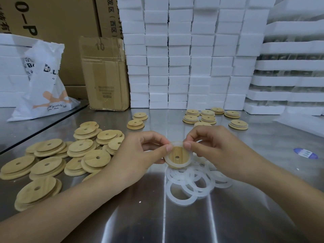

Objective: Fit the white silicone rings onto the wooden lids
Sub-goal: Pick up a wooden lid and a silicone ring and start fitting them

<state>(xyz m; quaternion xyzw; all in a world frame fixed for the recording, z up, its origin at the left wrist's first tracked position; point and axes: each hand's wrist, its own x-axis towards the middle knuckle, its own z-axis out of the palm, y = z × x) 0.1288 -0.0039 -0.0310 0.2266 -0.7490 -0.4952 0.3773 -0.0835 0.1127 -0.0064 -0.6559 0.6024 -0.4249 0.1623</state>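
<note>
at the far left a white printed bag [43,85] and a worn brown carton [105,74] stand on the steel table [245,207], in front of stacked white foam blocks [178,58]. nearer, on the left, lies a loose heap of bare wooden lids [52,160]: flat stepped discs of pale bamboo, with a fine grain and one small hole in each. the left hand [140,151] holds one such lid [178,156] above the table at the middle, its fingers curled under the edge and its thumb pressing on the upper rim. a white silicone ring [168,159], soft, matte and half clear, already sits around most of the smaller step of this lid. the right hand [210,146] pinches the far part of the ring between thumb and forefinger, the other fingers curled. so the step in hand seems to be the seating of the last part of the ring. the next move probably needs a small stretch and a press all around, until the ring lies flat against the wide flange without a twist. just below the hands waits a heap of loose rings [181,202], overlapping each other. far right of the middle stand the finished lids [207,118], and at the right lies a blue sticker [306,153].
</note>
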